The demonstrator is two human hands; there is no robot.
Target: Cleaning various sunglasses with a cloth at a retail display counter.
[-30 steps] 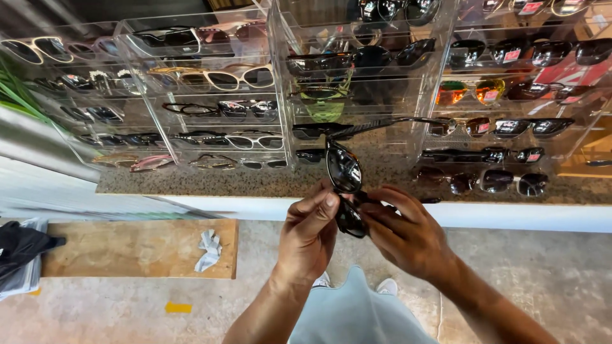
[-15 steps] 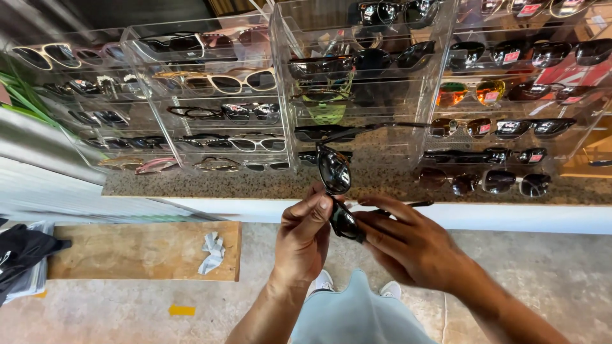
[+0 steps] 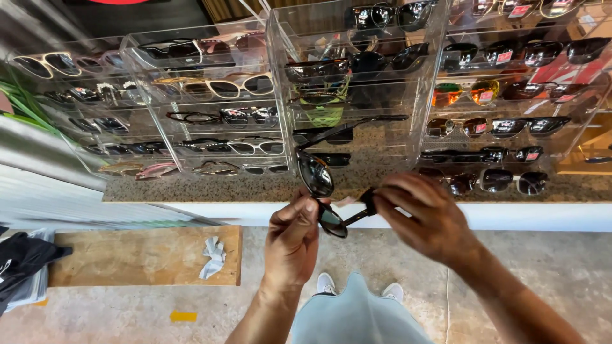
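My left hand [image 3: 291, 239] pinches a pair of black sunglasses [image 3: 322, 191] at the frame between its two dark lenses. The glasses are turned on end, one lens above the other. One temple arm sticks up and to the right over the counter. My right hand [image 3: 426, 216] grips the lower temple arm at its hinge with thumb and fingertips. Both hands are held in front of the white counter edge [image 3: 542, 216].
Clear acrylic display racks [image 3: 357, 83] filled with several sunglasses stand on a speckled granite counter [image 3: 210, 188]. Below, on the concrete floor, lie a wooden board [image 3: 127, 255] with a crumpled white cloth [image 3: 213, 258], a dark bag [image 3: 22, 258] at left, and my white shoes [image 3: 326, 283].
My right hand has slid away to the right, from the lenses to the lower temple arm, swinging it outward. The left hand keeps its hold and the glasses stay on end.
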